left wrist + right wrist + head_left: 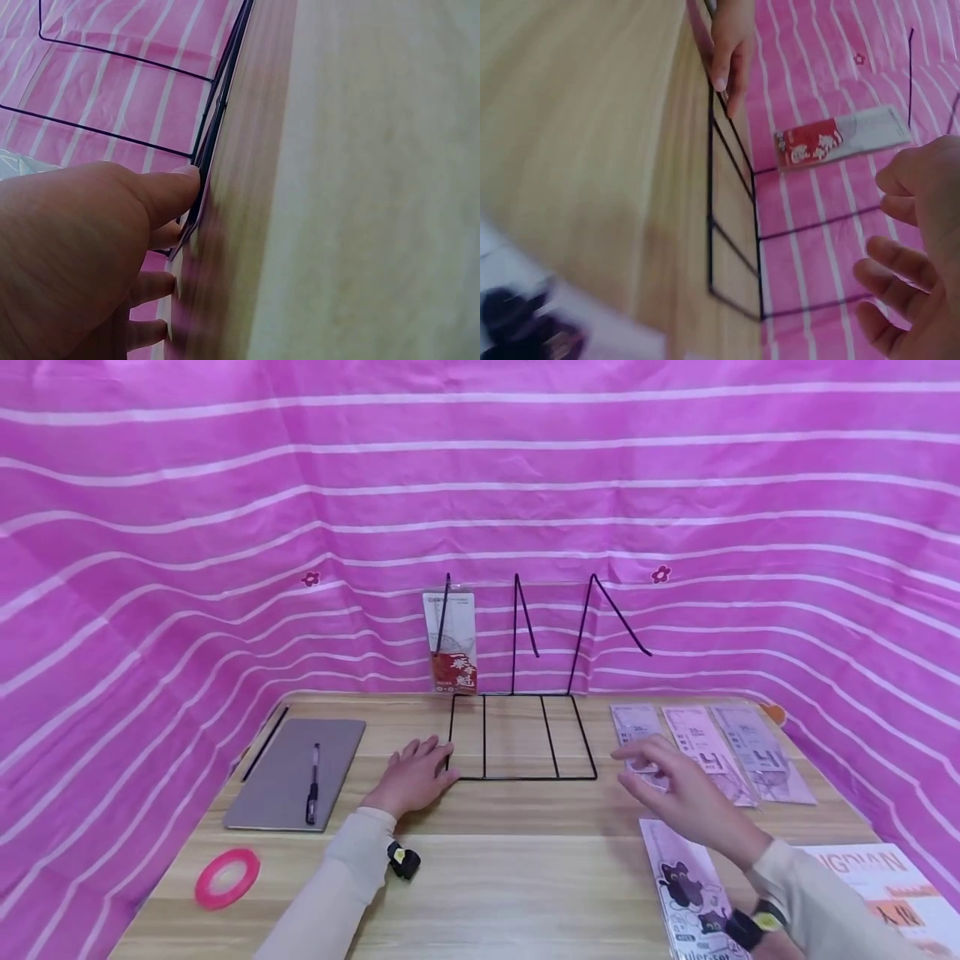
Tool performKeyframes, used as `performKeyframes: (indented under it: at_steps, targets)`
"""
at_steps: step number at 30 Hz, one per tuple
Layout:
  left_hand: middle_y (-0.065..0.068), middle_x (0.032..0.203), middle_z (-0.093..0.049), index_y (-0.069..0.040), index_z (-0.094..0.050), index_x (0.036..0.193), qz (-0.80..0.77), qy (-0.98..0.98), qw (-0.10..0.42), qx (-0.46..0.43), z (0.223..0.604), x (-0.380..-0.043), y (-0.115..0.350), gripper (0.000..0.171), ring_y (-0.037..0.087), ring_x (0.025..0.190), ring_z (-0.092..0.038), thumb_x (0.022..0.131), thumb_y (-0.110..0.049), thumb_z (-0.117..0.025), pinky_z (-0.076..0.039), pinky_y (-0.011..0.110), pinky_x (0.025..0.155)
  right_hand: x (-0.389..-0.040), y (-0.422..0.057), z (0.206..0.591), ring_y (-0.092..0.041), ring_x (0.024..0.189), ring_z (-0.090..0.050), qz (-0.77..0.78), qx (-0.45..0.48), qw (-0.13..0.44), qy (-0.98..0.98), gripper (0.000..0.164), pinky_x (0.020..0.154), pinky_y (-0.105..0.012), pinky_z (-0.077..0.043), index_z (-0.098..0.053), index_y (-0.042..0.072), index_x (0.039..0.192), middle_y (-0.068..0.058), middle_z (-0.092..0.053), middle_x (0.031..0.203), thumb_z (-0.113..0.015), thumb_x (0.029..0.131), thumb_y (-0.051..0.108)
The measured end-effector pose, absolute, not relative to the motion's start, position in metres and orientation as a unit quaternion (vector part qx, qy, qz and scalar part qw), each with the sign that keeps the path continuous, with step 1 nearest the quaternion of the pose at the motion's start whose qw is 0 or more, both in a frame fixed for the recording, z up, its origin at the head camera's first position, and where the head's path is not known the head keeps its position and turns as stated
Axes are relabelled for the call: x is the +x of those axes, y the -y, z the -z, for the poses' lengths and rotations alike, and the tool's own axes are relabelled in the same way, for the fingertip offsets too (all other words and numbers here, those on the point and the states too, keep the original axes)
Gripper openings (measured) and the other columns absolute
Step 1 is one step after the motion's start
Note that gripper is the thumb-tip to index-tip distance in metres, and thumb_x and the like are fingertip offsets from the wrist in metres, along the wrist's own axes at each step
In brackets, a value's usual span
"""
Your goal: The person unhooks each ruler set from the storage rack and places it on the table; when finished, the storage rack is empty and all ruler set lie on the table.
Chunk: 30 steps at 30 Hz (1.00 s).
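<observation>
A black wire rack (513, 694) stands on the worktop (510, 881), its barred rectangular base lying flat, three prongs reaching forward from the top at the back. On the left prong hangs a flat packet (457, 631), upright, white above and red below with white lettering; the middle and right prongs are bare. A pale purple packet (634, 721) lies flat to the rack's right, apart from it, its lower part partly hidden.

Red-white packet (844, 139) on black wire rack (758, 238)
</observation>
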<state>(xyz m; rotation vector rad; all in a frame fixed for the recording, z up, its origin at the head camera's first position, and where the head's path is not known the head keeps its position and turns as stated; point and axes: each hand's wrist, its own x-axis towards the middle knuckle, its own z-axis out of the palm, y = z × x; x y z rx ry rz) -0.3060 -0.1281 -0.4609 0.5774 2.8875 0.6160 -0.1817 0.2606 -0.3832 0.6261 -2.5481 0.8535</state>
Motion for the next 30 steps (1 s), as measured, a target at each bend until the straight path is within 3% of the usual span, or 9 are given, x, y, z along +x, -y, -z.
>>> performKeyframes:
  at_steps: [6,17,26,30]
  targets:
    - [0.016,0.172,-0.031,-0.019,-0.045,0.161,-0.204,-0.959,0.065,0.188,0.464,-0.306,0.130,0.061,0.048,0.159,-0.022,0.108,-0.049,-0.053,-0.016,0.076,0.125,-0.238,-0.225,0.381,-0.027,0.124,-0.063,-0.303,0.259,0.210,0.893,0.031,0.093,-0.042,-0.056,-0.071,0.013,0.128,-0.008,-0.068,0.136,-0.074,0.098,0.010]
    - [0.014,0.172,-0.032,-0.021,-0.046,0.161,-0.203,-0.960,0.058,0.185,0.462,-0.305,0.126,0.061,0.047,0.160,-0.023,0.108,-0.051,-0.052,-0.016,0.074,0.126,-0.328,-0.163,0.376,-0.040,0.148,-0.044,-0.382,0.279,0.155,0.868,0.031,0.114,-0.065,-0.045,-0.070,0.010,0.132,-0.015,-0.046,0.162,-0.071,0.100,0.014]
    - [0.014,0.171,-0.035,-0.020,-0.048,0.159,-0.197,-0.960,0.056,0.189,0.465,-0.306,0.124,0.061,0.047,0.158,-0.027,0.108,-0.051,-0.053,-0.021,0.073,0.125,-0.376,-0.118,0.378,-0.044,0.152,-0.037,-0.431,0.259,0.098,0.859,0.041,0.115,-0.068,-0.042,-0.065,0.012,0.140,-0.013,-0.027,0.172,-0.073,0.100,0.018]
    - [0.014,0.170,-0.036,-0.020,-0.048,0.159,-0.197,-0.961,0.051,0.186,0.466,-0.307,0.127,0.061,0.046,0.158,-0.028,0.107,-0.052,-0.053,-0.022,0.073,0.125,-0.393,-0.099,0.375,-0.036,0.147,-0.045,-0.444,0.239,0.095,0.858,0.038,0.117,-0.061,-0.044,-0.066,0.013,0.138,-0.012,-0.045,0.162,-0.071,0.101,0.020]
